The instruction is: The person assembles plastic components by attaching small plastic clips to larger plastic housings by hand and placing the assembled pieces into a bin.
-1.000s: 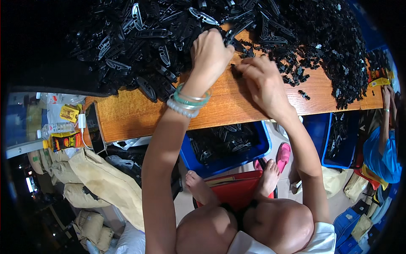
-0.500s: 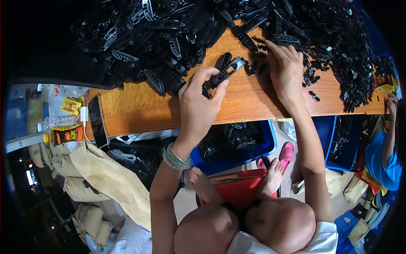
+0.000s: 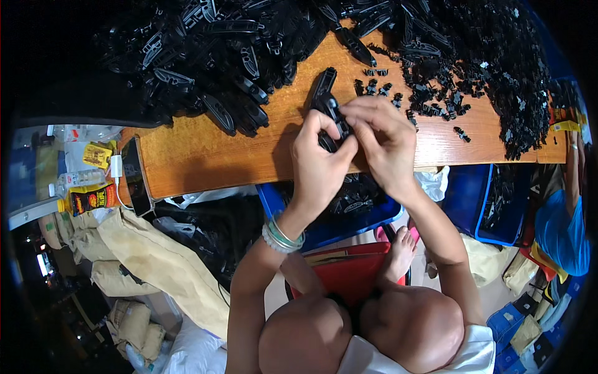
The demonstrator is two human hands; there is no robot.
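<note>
Over the front part of the wooden table point(image 3: 212, 153), my left hand point(image 3: 317, 162) is closed round a long black plastic part point(image 3: 330, 107). My right hand point(image 3: 389, 143) has come against the same part, thumb and fingertips pinched together at its right side. Whatever sits between those fingertips is hidden. Just beyond the held part, another black plastic piece point(image 3: 325, 80) lies on the wood. Small black clips point(image 3: 372, 87) are scattered to the right of it.
Long black parts point(image 3: 249, 59) are heaped at the back left, and a pile of small black clips point(image 3: 498, 68) covers the right. Blue bins point(image 3: 386, 218) of parts stand below the table edge. A phone point(image 3: 136, 174) lies at the left end. Another person's arm point(image 3: 573, 168) shows far right.
My right hand has moved from the small clips toward me and left, meeting the part in my left hand. My left hand has shifted slightly right and nearer, and the part has turned.
</note>
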